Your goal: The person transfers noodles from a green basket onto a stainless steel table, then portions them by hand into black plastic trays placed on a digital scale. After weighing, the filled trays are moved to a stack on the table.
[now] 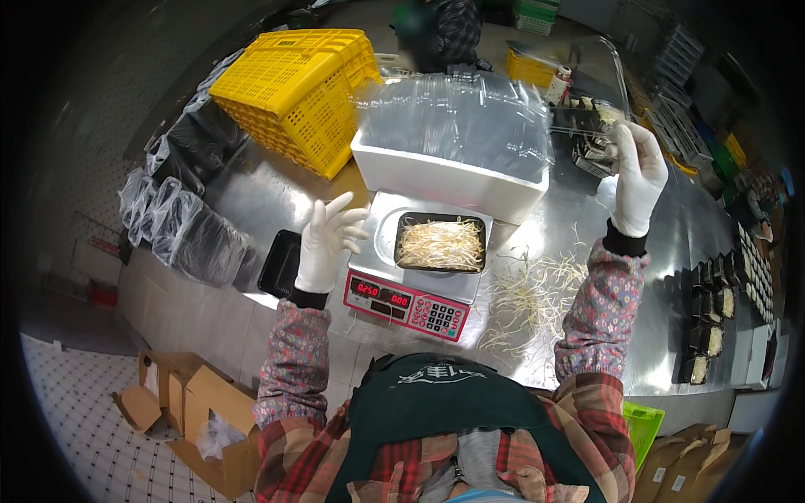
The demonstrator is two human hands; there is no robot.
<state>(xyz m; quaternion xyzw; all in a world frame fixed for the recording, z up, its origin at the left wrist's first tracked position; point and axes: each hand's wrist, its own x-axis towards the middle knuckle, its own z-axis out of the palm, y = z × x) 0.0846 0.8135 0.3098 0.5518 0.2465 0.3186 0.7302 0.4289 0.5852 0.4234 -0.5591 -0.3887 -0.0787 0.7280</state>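
A black plastic tray of bean sprouts [440, 244] rests on the steel plate of a digital scale [409, 305] with lit red displays. My left hand [324, 242], in a white glove, hovers left of the scale with fingers spread and nothing in them. Partly behind that wrist lies an empty black tray [278, 261]. Out to the right, my gloved right hand [638, 179] is raised, thumb and fingers pinching a clear plastic lid [619, 75]. Beyond the scale, a white foam box [446, 179] is packed with clear plastic lids [453, 119].
Loose sprouts [534, 292] lie scattered on the steel table [654, 295] right of the scale. A yellow crate [295, 94] stands at back left, near bagged black trays [207, 245]. Filled trays [714, 339] line the right side. A person [458, 31] is at the far side.
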